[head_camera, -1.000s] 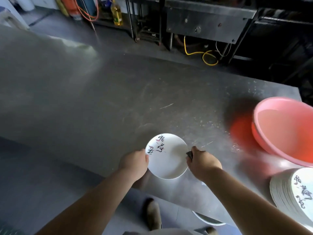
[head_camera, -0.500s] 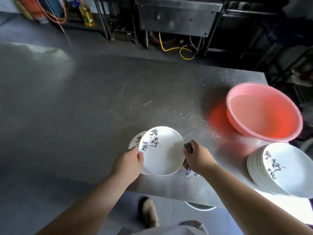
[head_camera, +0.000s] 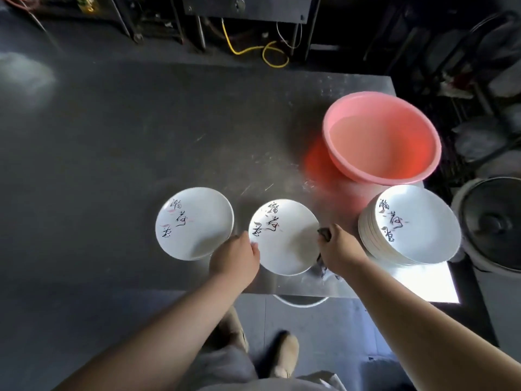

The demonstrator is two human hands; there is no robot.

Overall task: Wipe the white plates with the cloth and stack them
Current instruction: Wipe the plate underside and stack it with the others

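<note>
A white plate (head_camera: 287, 244) with dark brush writing is held near the steel table's front edge. My left hand (head_camera: 235, 258) grips its left rim. My right hand (head_camera: 338, 248) holds a dark cloth (head_camera: 324, 234) against the plate's right rim; more of the cloth hangs below the plate. To the left a second white plate (head_camera: 197, 230) lies flat on the table, apart from the held one. On the right stands a tall stack of white plates (head_camera: 414, 227).
A pink plastic basin (head_camera: 386, 165) sits behind the plate stack. The steel table (head_camera: 141, 136) stretches left and back. A dark round pot (head_camera: 496, 221) stands off the table's right edge. Yellow cable and metal frames are on the floor beyond.
The view has tilted down and shifted right. The held plate now sits to the right of the plate lying on the table instead of overlapping it. Both hands keep their grip.
</note>
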